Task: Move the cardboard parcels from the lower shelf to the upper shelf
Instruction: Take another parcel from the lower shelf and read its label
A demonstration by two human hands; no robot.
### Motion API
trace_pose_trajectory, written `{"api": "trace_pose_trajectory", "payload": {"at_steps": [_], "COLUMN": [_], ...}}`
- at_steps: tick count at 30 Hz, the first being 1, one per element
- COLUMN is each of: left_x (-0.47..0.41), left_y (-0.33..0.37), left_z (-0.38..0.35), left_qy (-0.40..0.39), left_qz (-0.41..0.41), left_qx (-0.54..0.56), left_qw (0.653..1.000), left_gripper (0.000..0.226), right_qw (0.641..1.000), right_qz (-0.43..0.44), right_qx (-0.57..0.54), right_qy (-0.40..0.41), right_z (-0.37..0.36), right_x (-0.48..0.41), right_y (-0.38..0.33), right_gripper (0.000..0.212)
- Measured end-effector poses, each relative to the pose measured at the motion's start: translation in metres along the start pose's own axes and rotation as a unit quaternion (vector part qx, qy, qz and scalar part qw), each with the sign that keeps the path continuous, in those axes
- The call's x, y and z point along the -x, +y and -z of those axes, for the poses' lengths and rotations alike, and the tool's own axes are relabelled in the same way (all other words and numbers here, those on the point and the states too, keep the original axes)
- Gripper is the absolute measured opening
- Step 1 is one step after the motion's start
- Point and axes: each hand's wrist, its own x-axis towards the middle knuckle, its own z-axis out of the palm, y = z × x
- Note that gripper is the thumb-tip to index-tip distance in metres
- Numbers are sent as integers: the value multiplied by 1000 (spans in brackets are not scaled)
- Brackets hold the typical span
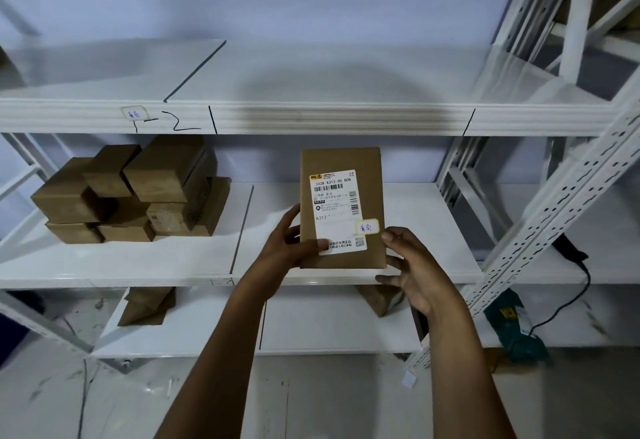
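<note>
A flat brown cardboard parcel [341, 161] with a white shipping label faces me in front of the middle shelf [408, 231]. My left hand [287, 251] grips its lower left edge, thumb across the label. My right hand [412, 272] touches its lower right corner with fingers spread. The upper shelf [311, 71] above holds nothing in view. A pile of several brown parcels [135, 193] rests on the left of the middle shelf. Two more parcels, one on the left [147, 305] and one on the right [379, 298], lie on the bottom shelf [329, 328].
A white perforated upright [561, 210] slants along the right side of the rack. Beside it on the floor lie a green packet [516, 328] and a black cable [575, 286]. A handwritten tag [134, 114] sticks on the upper shelf's front rail.
</note>
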Motion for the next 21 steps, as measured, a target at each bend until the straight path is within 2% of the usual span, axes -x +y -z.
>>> {"api": "trace_pose_trajectory", "payload": {"at_steps": [8,11,15,18,21], "left_x": [3,10,25,39,55], "left_y": [2,8,33,51,60], "left_z": [3,13,25,31,41], "left_qy": [-11,-38,-54,-53,-61], "left_qz": [-32,-48,-91,-103,-112], "left_qx": [-16,-39,-76,-74,-65], "left_qw": [999,997,992,990,990], "left_gripper": [92,104,109,103,99], "right_qw": [999,994,986,982,978], "right_qz": [15,24,62,97,115], "right_qx": [-13,-3,-12,1,60], "right_qy": [-45,-103,-155,-164,-163], "right_z": [10,17,12,-2,-14], "right_x": [-1,1,8,15,25], "right_y": [3,4,-7,-22,-36], "right_gripper": [43,62,75,77,92]}}
